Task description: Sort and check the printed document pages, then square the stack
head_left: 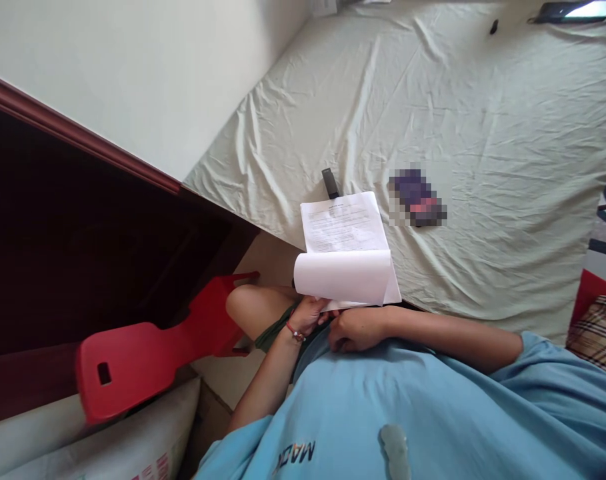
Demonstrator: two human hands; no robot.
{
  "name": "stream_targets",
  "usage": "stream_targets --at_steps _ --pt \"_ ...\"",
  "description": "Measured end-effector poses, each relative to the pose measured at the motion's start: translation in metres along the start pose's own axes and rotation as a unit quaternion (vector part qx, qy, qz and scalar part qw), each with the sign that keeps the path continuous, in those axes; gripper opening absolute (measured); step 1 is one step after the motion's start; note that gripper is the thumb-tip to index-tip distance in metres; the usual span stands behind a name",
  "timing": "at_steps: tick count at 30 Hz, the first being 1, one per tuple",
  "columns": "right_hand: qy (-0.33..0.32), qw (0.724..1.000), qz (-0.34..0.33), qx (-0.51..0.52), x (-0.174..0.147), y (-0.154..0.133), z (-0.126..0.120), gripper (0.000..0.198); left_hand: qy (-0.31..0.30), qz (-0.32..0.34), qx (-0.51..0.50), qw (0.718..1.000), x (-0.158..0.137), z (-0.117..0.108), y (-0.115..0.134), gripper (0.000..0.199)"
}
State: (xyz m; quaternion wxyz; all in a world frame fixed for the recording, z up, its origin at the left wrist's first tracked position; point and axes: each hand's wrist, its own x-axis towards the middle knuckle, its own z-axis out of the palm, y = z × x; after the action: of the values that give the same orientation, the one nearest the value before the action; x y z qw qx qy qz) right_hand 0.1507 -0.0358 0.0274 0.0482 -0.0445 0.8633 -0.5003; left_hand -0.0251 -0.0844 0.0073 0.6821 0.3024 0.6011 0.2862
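Observation:
A sheaf of printed paper (343, 223) lies at the near edge of the cloth-covered surface. Its top sheet (341, 275) curls over towards me, with its blank back showing. At the lower left corner of the paper, my left hand (307, 316), with a red bracelet on its wrist, closes on the edge. My right hand (357, 328) rests against my shirt just right of the left one, fingers curled in. What those fingers hold, if anything, is hidden. Beyond the paper's top edge lies a small dark rectangular object (330, 183).
A pale wrinkled cloth (483, 133) covers the wide surface ahead. On it are a blurred-out dark item (417, 197), a small black object (493, 27) and a device with a lit screen (577, 11). A red plastic chair (133, 367) stands at left, beside a white sack (147, 433).

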Motion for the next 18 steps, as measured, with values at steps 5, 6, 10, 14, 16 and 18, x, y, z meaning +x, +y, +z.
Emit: stream_targets --at_steps 5,6,10,14,16,18 --pt "-0.048 0.992 -0.112 0.043 0.012 0.011 0.002 0.030 -0.004 0.003 0.008 1.000 -0.001 -0.011 -0.003 0.048" --pt "-0.054 0.990 -0.119 0.052 0.014 0.013 0.003 0.030 -0.005 0.004 0.007 1.000 0.000 -0.013 -0.004 0.049" --pt "-0.063 0.988 -0.115 0.078 0.020 0.014 0.005 0.019 -0.008 0.003 0.008 1.000 0.002 -0.017 -0.009 0.053" --pt "-0.115 0.978 -0.139 0.104 0.022 0.010 -0.004 0.016 -0.011 0.001 0.018 1.000 0.003 -0.018 -0.009 0.056" --pt "-0.132 0.981 -0.121 0.079 0.023 0.006 -0.011 0.016 -0.010 0.001 0.020 1.000 0.003 -0.020 -0.009 0.056" --pt "-0.122 0.990 -0.073 0.019 0.026 0.001 -0.015 0.016 -0.007 0.001 0.020 1.000 0.004 -0.022 -0.010 0.055"
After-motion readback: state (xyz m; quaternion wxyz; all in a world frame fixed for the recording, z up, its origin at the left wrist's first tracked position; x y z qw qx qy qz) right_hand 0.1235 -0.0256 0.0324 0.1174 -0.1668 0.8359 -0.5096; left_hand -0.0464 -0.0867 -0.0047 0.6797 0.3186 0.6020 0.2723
